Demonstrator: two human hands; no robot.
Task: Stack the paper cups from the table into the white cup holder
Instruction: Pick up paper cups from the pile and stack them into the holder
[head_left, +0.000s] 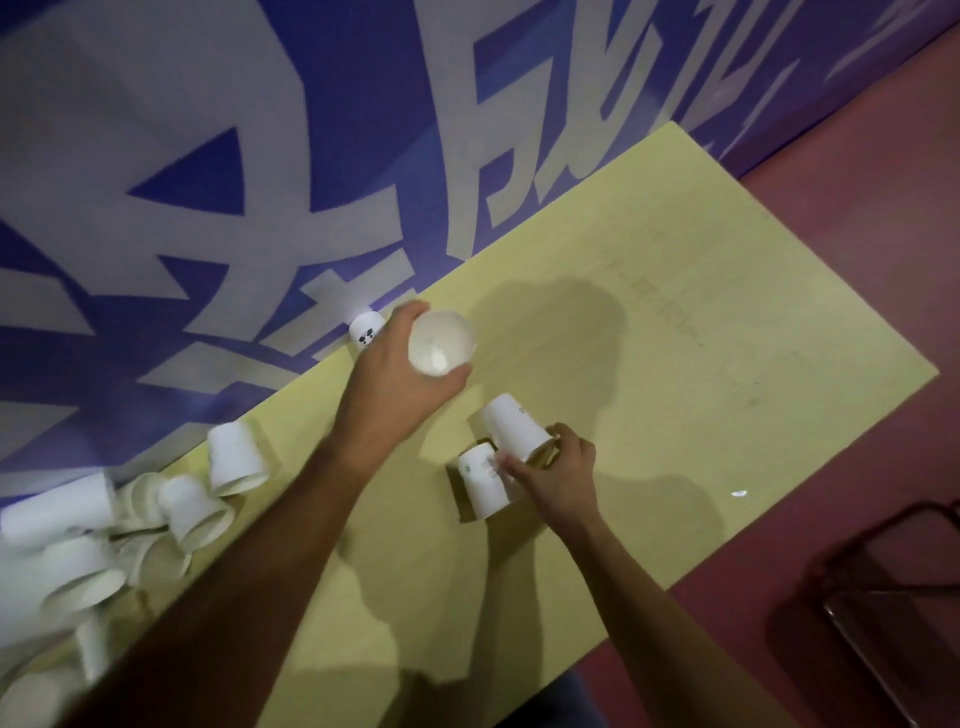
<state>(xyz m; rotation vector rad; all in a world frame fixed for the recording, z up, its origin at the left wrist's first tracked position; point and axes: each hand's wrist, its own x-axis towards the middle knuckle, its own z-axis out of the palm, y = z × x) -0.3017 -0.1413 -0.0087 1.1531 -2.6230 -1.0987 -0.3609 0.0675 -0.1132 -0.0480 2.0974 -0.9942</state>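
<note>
My left hand (400, 374) holds a white paper cup (441, 343) mouth up above the yellow table (675, 312). My right hand (561, 467) grips the rim of an upside-down paper cup (511, 423), and its fingers touch a second upside-down cup (480, 480) just beside it. Another upside-down cup with a dark print (366, 330) stands at the table's far edge behind my left hand. Several more white cups (192, 506) stand or lie in a blurred cluster at the left end, near a white tube-like shape (57, 509) that may be the cup holder.
A blue and white banner wall (208, 182) runs along the far side of the table. Reddish floor (857, 234) lies to the right. A dark metal chair frame (893, 597) stands at the lower right near the table's corner.
</note>
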